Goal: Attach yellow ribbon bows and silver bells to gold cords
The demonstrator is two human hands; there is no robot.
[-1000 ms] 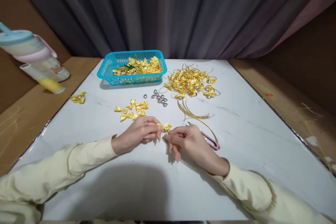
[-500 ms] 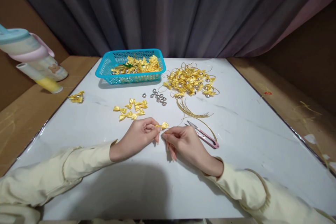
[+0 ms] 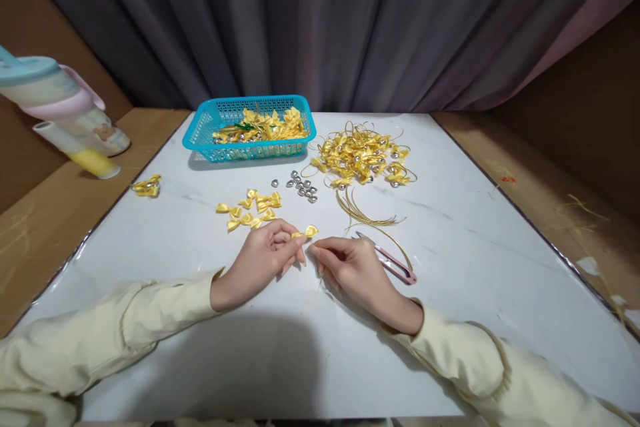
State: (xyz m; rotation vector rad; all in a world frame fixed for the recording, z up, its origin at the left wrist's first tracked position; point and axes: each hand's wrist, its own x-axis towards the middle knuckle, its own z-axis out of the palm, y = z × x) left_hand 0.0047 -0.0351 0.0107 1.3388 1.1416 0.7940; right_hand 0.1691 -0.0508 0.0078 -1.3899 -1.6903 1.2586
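Pinching the small yellow bow (image 3: 309, 232) between thumb and forefinger of our left hand (image 3: 261, 259), we hold it just above the white table (image 3: 465, 240). Our right hand (image 3: 357, 268) now sits lower than a moment ago, just apart from the bow, fingertips pressed together on something too thin to tell.

I find no lettering, label, brand or number I can read; the tumbler's (image 3: 95, 133) print is too blurred.
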